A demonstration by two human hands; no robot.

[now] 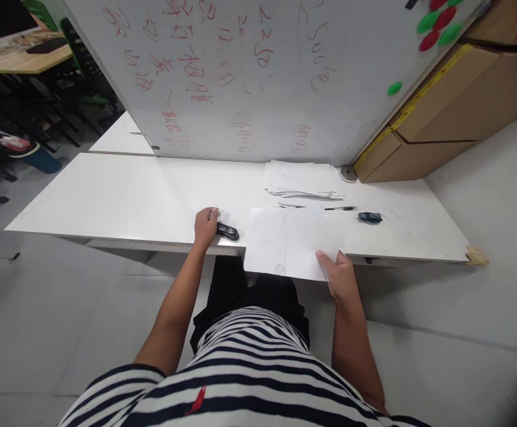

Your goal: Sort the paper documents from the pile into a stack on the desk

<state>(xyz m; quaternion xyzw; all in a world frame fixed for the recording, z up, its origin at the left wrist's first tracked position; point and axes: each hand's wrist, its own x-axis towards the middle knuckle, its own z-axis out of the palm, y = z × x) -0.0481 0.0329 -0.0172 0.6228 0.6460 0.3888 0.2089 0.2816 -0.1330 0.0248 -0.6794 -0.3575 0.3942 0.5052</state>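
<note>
My left hand [205,225] rests on the white table [120,196] near its front edge, fingers curled around the end of a black stapler [228,231]. My right hand [341,277] pinches the lower right corner of a white sheet of paper [291,242], which lies partly over the table's front edge. The sheet carries faint print and a small round stamp near its bottom edge.
A stack of white papers [303,179] lies at the back by the whiteboard [249,77]. A black pen [339,208] and a small dark clip [369,217] lie right of the sheet. Cardboard boxes [445,101] stand at the right; a second table [120,139] is behind left.
</note>
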